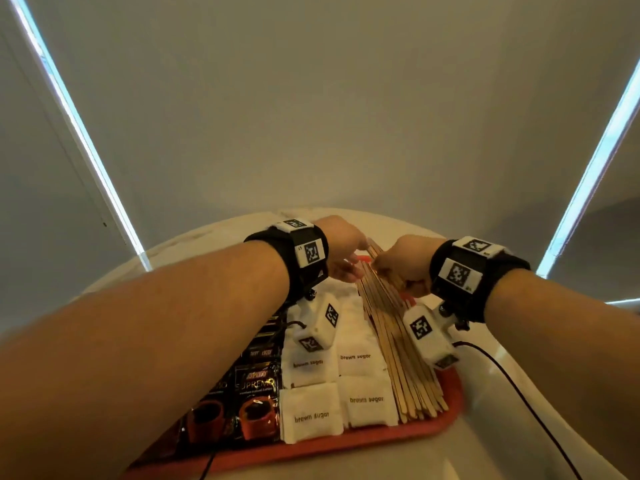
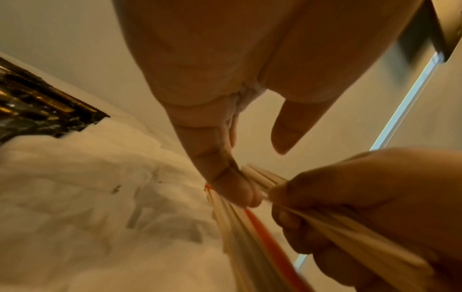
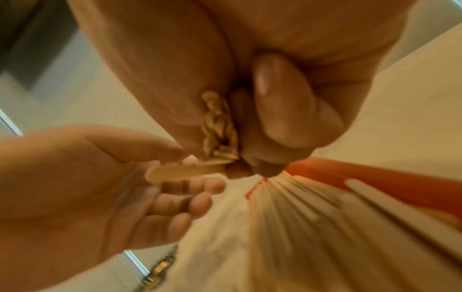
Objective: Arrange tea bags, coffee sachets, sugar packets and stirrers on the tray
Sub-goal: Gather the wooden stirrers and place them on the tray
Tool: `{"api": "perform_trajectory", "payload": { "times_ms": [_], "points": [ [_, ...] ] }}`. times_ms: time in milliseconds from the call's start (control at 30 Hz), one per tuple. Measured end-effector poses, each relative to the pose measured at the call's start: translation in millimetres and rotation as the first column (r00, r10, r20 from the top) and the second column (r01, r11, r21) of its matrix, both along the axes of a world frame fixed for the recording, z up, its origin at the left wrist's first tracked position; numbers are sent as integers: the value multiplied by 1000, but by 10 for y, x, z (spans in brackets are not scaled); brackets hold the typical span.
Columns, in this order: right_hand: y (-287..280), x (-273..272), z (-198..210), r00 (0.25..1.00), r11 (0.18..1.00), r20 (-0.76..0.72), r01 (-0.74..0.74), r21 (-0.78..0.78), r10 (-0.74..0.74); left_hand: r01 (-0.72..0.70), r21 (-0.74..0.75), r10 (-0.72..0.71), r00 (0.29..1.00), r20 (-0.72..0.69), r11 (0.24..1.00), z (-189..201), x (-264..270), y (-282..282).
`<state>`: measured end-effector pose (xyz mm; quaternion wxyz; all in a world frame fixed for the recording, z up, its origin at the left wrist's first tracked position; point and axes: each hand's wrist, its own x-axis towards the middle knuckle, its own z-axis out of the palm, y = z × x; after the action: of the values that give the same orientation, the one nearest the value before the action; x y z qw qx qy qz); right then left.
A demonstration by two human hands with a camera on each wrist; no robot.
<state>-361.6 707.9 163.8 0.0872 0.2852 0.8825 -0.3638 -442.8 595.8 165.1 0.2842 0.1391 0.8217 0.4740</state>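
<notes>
Right hand [image 1: 403, 263] grips stirrers [image 1: 398, 344] at tray [image 1: 346, 445] far edge; left hand [image 1: 341, 252] fingers straight, touching stick ends.

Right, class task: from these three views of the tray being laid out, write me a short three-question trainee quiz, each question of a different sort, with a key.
1. True or false: the right hand grips a bundle of wooden stirrers.
2. Multiple choice: on the red tray, the brown sugar packets lie
A. between the coffee sachets and the row of stirrers
B. right of the stirrers
C. off the tray
3. Fill in: the left hand, fingers fairly straight, touches the far ends of the ____.

Key
1. true
2. A
3. stirrers
</notes>
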Motion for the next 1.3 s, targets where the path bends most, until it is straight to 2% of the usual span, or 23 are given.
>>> {"api": "perform_trajectory", "payload": {
  "times_ms": [133, 300, 433, 567, 700, 867, 1067, 1200, 1300],
  "points": [
    [-9, -103, -95, 995, 984, 80, -73, 160, 61, 71, -152, -67, 997, 29, 986, -145, -61, -6],
    [6, -191, -95, 983, 956, 150, -140, 257, 103, 134, -342, -182, 977, -114, 930, -203, -74, -17],
    [98, -187, -95, 982, 963, 169, -124, 239, 84, 173, -462, -292, 935, -200, 870, -241, -92, 3],
    [181, -153, -114, 988, 985, 146, -79, 153, 56, 162, -529, -357, 887, -291, 833, -177, -35, -2],
    [244, -139, -135, 991, 996, 128, -36, 86, 25, 173, -527, -379, 871, -312, 832, -188, -13, 33],
    [288, -143, -195, 993, 996, 117, -27, 82, 17, 133, -493, -339, 870, -357, 860, -295, -45, 116],
    [308, -129, -191, 995, 999, 98, -25, 44, 20, 127, -540, -373, 848, -376, 832, -262, -46, 139],
    [301, -126, -202, 997, 997, 78, -14, 78, 7, 200, -535, -431, 831, -350, 821, -246, -44, 107],
    [314, -126, -218, 997, 997, 79, 19, 75, -25, 176, -558, -433, 822, -369, 811, -253, -37, 84]
  ]
}}
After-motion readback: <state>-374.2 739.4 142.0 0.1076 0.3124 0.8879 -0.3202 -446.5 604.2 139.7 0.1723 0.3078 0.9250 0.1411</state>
